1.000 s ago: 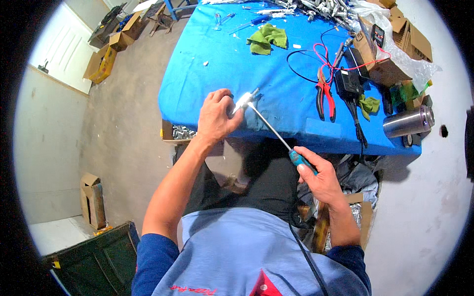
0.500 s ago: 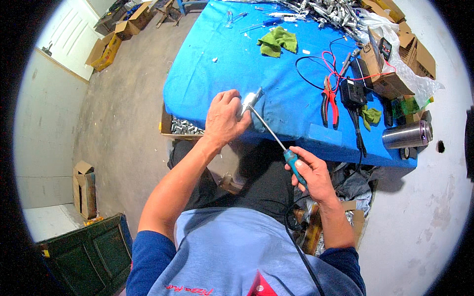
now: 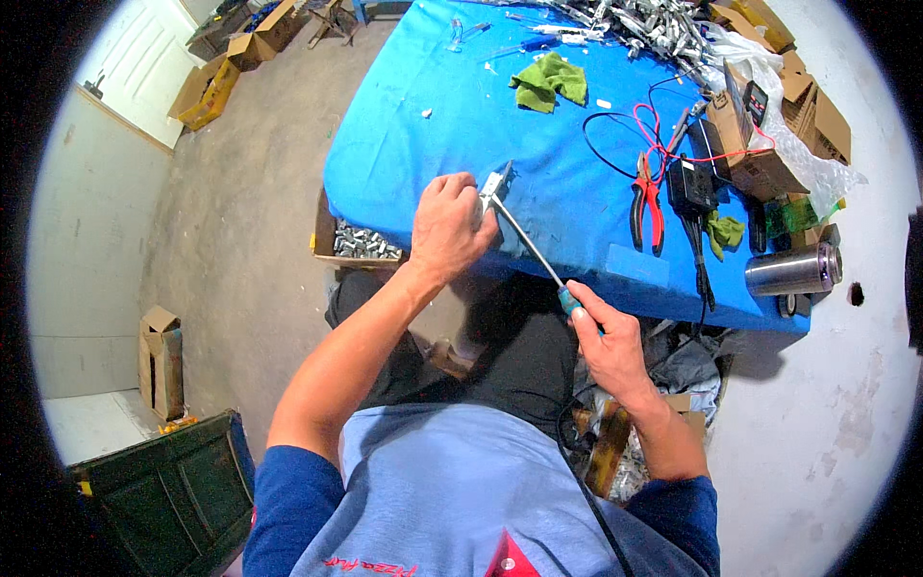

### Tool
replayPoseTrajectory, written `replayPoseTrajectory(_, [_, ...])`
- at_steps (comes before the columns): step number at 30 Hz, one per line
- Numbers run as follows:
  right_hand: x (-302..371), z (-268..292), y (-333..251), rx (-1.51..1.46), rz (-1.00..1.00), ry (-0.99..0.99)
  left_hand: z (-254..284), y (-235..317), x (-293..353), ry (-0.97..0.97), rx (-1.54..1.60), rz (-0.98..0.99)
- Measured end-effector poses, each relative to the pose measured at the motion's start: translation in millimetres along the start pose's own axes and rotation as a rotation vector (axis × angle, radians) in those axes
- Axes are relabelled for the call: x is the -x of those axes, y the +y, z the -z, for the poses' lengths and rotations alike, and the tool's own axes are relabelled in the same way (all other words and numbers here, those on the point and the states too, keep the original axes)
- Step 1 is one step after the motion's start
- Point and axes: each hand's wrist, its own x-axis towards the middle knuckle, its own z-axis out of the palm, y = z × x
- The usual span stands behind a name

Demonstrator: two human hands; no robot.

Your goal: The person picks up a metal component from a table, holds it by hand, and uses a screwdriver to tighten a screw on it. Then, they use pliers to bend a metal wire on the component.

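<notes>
A small silvery metal part [image 3: 493,187] was pinched between the thumb and the bent fingers of the left hand [image 3: 448,227], its far end left jutting beyond the fingertips. It was held over the near part of a table covered in blue cloth [image 3: 404,159]; whether it was pressed to the cloth or kept just above could not be told. The handle of a screwdriver [image 3: 534,242] was wrapped by the curled fingers of the right hand [image 3: 612,348] and mostly hidden by them. Its long shaft was slanted away and to the left, and its tip was brought to the part, though the exact point of contact was too small to be made out.

To the right on the cloth, red-and-black pliers [image 3: 655,213] were laid, with red and black wires [image 3: 598,117] looped by their jaws and a black power adapter [image 3: 690,183] set just beside them. Farther right, a metal cylinder [image 3: 786,272] was laid on its side near the table's corner. Beyond the hands, a crumpled green rag [image 3: 550,82] was seen, and at the far edge silvery parts [image 3: 646,31] were heaped. Below the table's left edge, small metal pieces [image 3: 361,244] were held in a cardboard box [image 3: 324,229].
</notes>
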Motion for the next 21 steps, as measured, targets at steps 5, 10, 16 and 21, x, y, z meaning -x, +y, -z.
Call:
replayPoseTrajectory(5, [-1,-9,-7,0.314,0.17,0.049,1,1,0,-0.011,-0.007,0.015])
replayPoseTrajectory(10, [-6,-22,9,0.567,0.365,0.125,-3,-2,-6,-0.055,-0.046,0.059])
replayPoseTrajectory(16, [-13,5,-3,-0.23,-0.211,-0.126,-2,-1,0,0.038,-0.025,0.022])
replayPoseTrajectory(21, [-20,21,-9,-0.552,-0.464,-0.189,-4,0,-1,0.017,-0.04,0.027])
